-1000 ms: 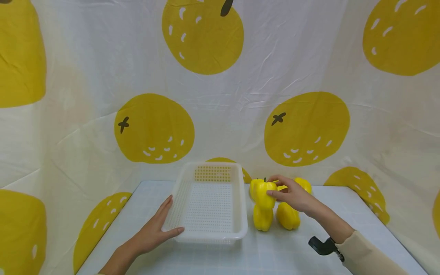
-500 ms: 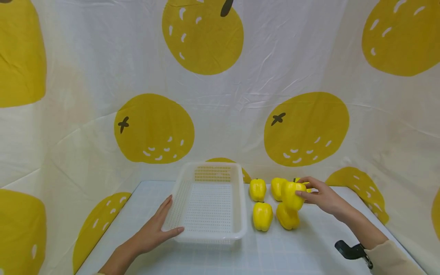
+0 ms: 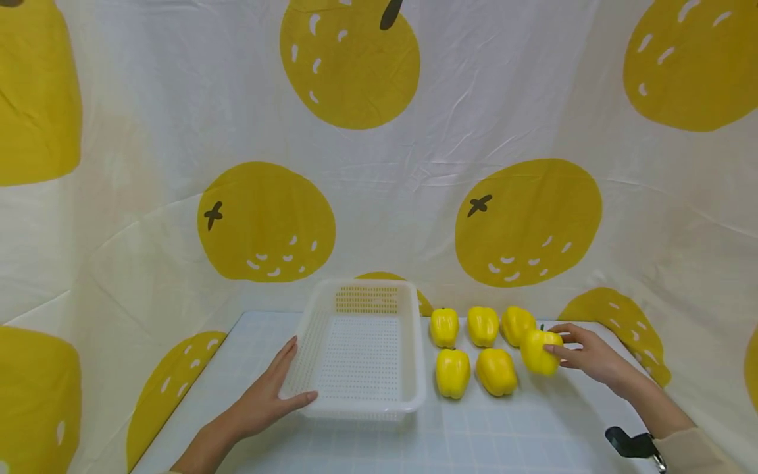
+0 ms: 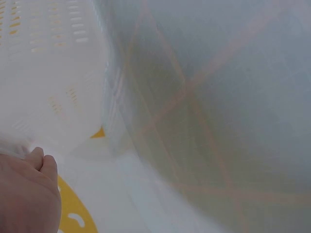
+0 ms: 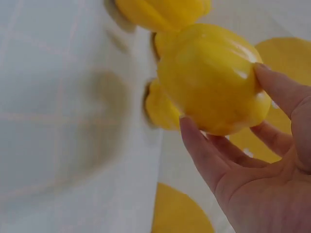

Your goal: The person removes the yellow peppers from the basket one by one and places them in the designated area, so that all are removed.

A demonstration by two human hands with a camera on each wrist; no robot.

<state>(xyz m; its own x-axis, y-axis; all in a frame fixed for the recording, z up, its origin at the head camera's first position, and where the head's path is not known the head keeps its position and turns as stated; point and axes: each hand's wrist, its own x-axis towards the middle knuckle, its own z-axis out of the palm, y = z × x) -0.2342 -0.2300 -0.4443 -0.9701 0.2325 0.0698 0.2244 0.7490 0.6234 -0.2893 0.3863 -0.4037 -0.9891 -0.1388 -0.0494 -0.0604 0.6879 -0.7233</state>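
Observation:
In the head view, a white plastic basket [image 3: 358,355] with perforated sides and bottom stands on the table. My left hand [image 3: 266,398] rests at its near left corner, fingers straight along the left side, thumb on the front rim; the left wrist view shows this hand [image 4: 31,194] against the basket [image 4: 53,82]. Between thumb and fingers, my right hand [image 3: 589,355] holds a yellow bell pepper [image 3: 540,352], raised off the table in the right wrist view, where the hand [image 5: 267,179] grips the pepper [image 5: 214,80] from one side.
Several more yellow bell peppers, including a front one [image 3: 496,372] and a back one [image 3: 517,325], stand in two rows right of the basket. The pale blue gridded table [image 3: 474,441] ends at a white curtain [image 3: 397,197] printed with yellow fruit.
My right hand has carried the bell pepper rightward, from beside the basket to the right end of the front row, and lower. The left hand and basket have stayed put.

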